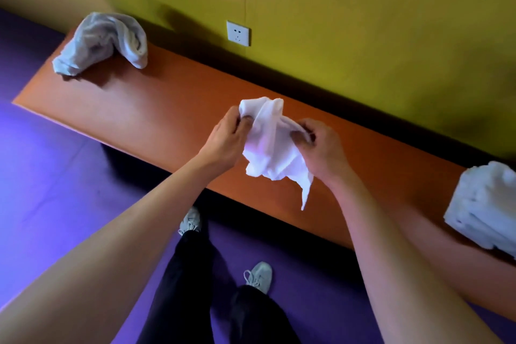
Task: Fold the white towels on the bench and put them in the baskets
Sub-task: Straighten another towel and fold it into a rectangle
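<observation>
1. Bare forearms are seen nearest, reaching over the orange surface point(167, 109).
2. Left hand point(227, 141): its grip pinches a corner of the soft, crumpled white towel point(269, 145), held above the surface.
3. Right hand point(321, 148) pinches likewise; corners should be found, then spread taut.
4. No baskets are visible.

The person is wearing black trousers point(190, 282) and 2 pale grey lace-up sneakers point(259, 276); both forearms point(134, 220) are showing bare, sleeveless.
</observation>
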